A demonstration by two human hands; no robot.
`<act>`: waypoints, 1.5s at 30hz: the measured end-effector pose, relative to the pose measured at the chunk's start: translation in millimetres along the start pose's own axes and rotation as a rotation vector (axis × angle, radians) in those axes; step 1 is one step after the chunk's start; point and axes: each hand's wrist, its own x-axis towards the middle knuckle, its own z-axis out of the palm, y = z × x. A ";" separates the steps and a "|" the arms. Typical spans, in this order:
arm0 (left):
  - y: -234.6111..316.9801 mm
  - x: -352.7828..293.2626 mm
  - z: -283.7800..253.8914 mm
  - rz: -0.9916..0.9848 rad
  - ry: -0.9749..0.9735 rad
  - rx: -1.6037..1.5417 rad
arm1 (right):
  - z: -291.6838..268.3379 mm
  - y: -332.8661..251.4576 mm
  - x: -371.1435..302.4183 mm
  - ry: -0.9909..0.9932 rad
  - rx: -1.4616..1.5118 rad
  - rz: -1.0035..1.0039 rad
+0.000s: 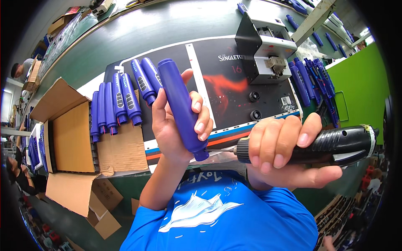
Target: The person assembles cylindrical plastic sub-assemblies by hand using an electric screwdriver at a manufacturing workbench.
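Observation:
In front of my chest, my left hand [171,136] is closed round a blue plastic tubular handle [176,98], tilted with its narrower end low and to the right. My right hand [280,146] grips a black electric screwdriver [349,144] lying almost level. Its thin metal bit points left and meets the side of the handle near that narrower end; whether it sits in a screw is too small to tell. Left of my left hand lie several similar blue handles [119,98] with grey oval button panels or plain sides, some with red wire ends showing.
An open cardboard box [69,144] stands at the left. On the dark printed mat [226,100] are a white-and-black bench fixture [272,54] and two small black rings [255,104]. More blue parts [314,79] are piled right of it, by a green panel [360,83]. People are at far left.

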 end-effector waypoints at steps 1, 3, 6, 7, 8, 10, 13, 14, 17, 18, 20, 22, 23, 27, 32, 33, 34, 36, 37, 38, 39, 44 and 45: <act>-0.3 0.4 -1.3 0.001 -0.014 0.001 | -1.1 1.6 -2.0 -0.009 -0.007 0.000; -2.0 2.0 -2.2 -0.004 -0.027 0.001 | -0.9 3.2 -5.7 -0.005 -0.023 -0.031; -5.0 3.6 -2.3 -0.010 -0.026 -0.030 | -1.1 3.6 -7.1 -0.003 -0.042 -0.082; -6.5 3.8 -1.8 -0.015 -0.028 -0.034 | -1.9 3.3 -7.3 -0.014 -0.035 -0.092; -8.1 4.1 -2.0 -0.020 -0.030 -0.038 | -3.6 3.4 -7.8 -0.025 -0.027 -0.103; -10.8 3.9 -2.5 -0.061 0.012 -0.066 | -9.0 3.9 -7.9 -0.046 0.000 -0.107; -19.5 6.0 3.0 -0.106 0.155 -0.088 | -11.8 1.1 -11.5 -0.027 0.005 -0.140; -21.8 7.6 0.7 -0.068 0.137 -0.045 | -13.6 2.7 -13.0 0.009 -0.005 -0.154; -18.9 11.2 -1.3 -0.017 0.199 0.252 | -27.2 4.4 -19.1 0.046 -0.052 -0.188; -20.4 17.5 1.2 0.007 0.260 0.420 | -35.3 1.1 -19.7 0.060 -0.088 -0.200; -14.8 35.4 -2.8 0.067 0.364 0.887 | -49.6 -10.5 -22.3 0.102 -0.099 -0.228; 3.4 54.1 -3.6 -0.077 0.379 1.286 | -58.8 -34.1 -24.2 0.119 -0.084 -0.261; 22.5 65.0 -19.4 -0.087 0.341 1.763 | -64.8 -41.7 -23.8 0.151 -0.060 -0.279; 28.7 83.4 -18.5 -0.319 0.344 2.695 | -96.3 -73.6 -33.3 0.227 -0.122 -0.331; -11.3 96.1 -5.5 0.170 0.207 2.953 | -120.7 -111.7 -55.4 0.312 -0.255 -0.391; -36.5 99.7 17.0 0.262 0.107 2.742 | -124.9 -116.6 -61.6 0.329 -0.266 -0.402; -60.7 106.2 24.1 0.403 -0.098 2.489 | -130.1 -121.3 -66.1 0.334 -0.282 -0.424; -122.0 114.3 44.0 0.444 -0.480 2.227 | -137.4 -131.3 -75.9 0.337 -0.299 -0.418; -147.9 125.0 40.7 0.485 -0.710 2.118 | -137.0 -134.0 -78.7 0.353 -0.301 -0.422; -173.9 136.0 42.5 0.464 -0.947 2.131 | -136.2 -136.6 -81.7 0.340 -0.303 -0.424; -198.7 151.5 30.4 0.492 -1.119 2.077 | -134.7 -136.7 -84.0 0.345 -0.294 -0.432; -276.0 201.9 -17.6 0.700 -1.463 2.327 | -118.7 -136.9 -95.2 0.358 -0.324 -0.449; -284.0 201.6 -19.7 0.631 -1.486 2.330 | -117.4 -139.3 -100.3 0.383 -0.368 -0.457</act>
